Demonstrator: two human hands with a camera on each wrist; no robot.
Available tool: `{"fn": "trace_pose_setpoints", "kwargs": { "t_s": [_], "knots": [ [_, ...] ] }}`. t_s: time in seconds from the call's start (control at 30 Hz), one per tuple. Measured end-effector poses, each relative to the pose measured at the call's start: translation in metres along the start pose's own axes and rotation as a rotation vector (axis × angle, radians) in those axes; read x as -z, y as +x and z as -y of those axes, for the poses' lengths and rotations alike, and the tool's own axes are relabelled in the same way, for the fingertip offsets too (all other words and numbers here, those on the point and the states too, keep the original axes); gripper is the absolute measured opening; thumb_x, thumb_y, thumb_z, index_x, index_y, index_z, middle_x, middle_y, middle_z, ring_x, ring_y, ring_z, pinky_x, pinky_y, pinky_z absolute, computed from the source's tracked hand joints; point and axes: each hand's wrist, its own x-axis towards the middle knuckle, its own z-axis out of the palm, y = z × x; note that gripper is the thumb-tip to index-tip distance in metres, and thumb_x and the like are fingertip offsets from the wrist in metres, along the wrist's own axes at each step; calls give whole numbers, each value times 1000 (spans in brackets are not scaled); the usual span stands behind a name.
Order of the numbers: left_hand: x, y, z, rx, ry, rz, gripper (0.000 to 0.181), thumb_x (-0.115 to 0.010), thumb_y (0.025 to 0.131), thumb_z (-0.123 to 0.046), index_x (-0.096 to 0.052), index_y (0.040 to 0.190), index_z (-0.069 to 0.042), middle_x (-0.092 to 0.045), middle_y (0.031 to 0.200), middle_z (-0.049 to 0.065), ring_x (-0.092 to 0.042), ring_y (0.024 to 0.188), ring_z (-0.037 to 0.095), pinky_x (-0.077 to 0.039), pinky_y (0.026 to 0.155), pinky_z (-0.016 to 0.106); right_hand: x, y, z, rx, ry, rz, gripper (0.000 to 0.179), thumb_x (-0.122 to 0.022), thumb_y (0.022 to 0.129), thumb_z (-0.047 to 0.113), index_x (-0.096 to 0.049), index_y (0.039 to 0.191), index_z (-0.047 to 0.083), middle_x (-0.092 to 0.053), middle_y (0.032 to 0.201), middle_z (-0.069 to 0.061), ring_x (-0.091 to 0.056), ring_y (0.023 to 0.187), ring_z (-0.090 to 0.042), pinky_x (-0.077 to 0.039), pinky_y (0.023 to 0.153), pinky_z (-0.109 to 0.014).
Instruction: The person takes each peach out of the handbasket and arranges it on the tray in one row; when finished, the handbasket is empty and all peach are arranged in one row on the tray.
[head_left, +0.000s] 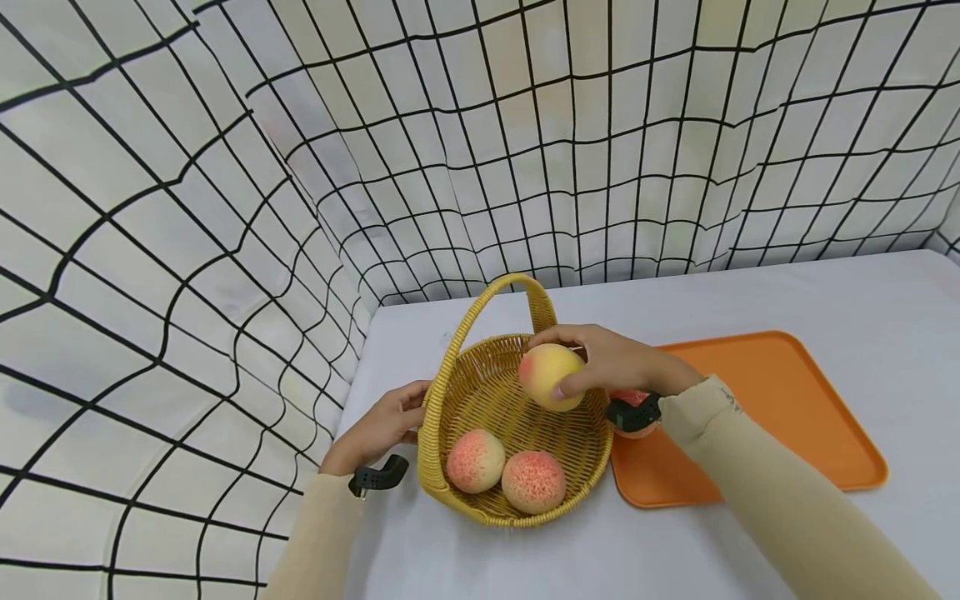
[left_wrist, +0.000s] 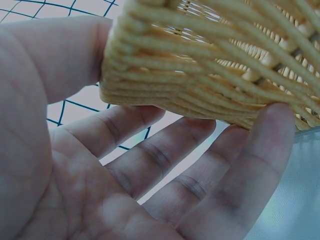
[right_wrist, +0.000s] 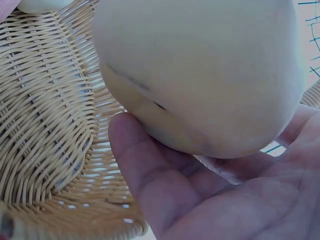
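Note:
A yellow peach with a pink blush (head_left: pixel 551 377) is held in my right hand (head_left: pixel 618 360), thumb on its near side and fingers round the far side. It is above the right part of a woven yellow basket (head_left: pixel 491 387) with a tall arched handle. Two pink-speckled peaches, one (head_left: pixel 476 461) at the left and another (head_left: pixel 534 482) beside it, lie in the basket's near part. My left hand (head_left: pixel 382 423) holds the basket's left side by the handle's foot. In the left wrist view its fingers (left_wrist: pixel 272 135) touch the wicker wall; the thumb tip is hidden.
An orange tray (head_left: pixel 780 408) lies right of the basket, close to its rim. A further pink peach (head_left: pixel 639 432) is on the tray's left end, partly covered by my right wrist. White walls with black netting (head_left: pixel 480 167) stand behind and to the left.

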Motion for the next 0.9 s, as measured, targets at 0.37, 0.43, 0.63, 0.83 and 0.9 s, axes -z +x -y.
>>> {"fn": "trace_pose_setpoints", "kwargs": {
  "t_s": [0.37,0.43,0.63,0.83,0.9],
  "knots": [
    [0,0,1,-24,-1,26,52,-58,108,-20,-45,154,-1,-60,138,25,-69,104,23,-61,80,41,6,-18,-7,37,42,-65,69,-80,84,15,-53,147,10,-59,137,-11,-61,113,-32,-57,88,-44],
    [1,1,2,-24,-1,27,52,-58,108,-21,-45,154,-2,-61,138,25,-69,103,24,-61,80,40,8,-21,-9,41,53,-76,72,-80,84,16,-51,149,8,-58,140,-12,-61,114,-33,-57,88,-44],
    [1,0,1,-16,2,21,51,-58,108,-21,-45,154,-2,-61,138,23,-68,105,26,-61,81,42,13,-33,-14,25,76,-125,70,-80,84,13,-52,148,10,-57,140,-15,-62,114,-35,-57,88,-45],
    [0,0,0,-15,1,20,52,-59,108,-23,-46,154,-2,-61,138,24,-68,107,28,-61,81,42,20,-49,-23,22,107,-179,67,-77,84,7,-54,147,11,-57,141,-15,-61,114,-36,-57,89,-44],
    [0,0,0,-14,1,19,53,-59,108,-23,-46,154,-2,-61,138,24,-68,108,29,-61,81,42,22,-55,-26,21,123,-193,68,-76,85,6,-53,148,10,-59,139,-15,-60,114,-37,-57,91,-44]
  ]
}}
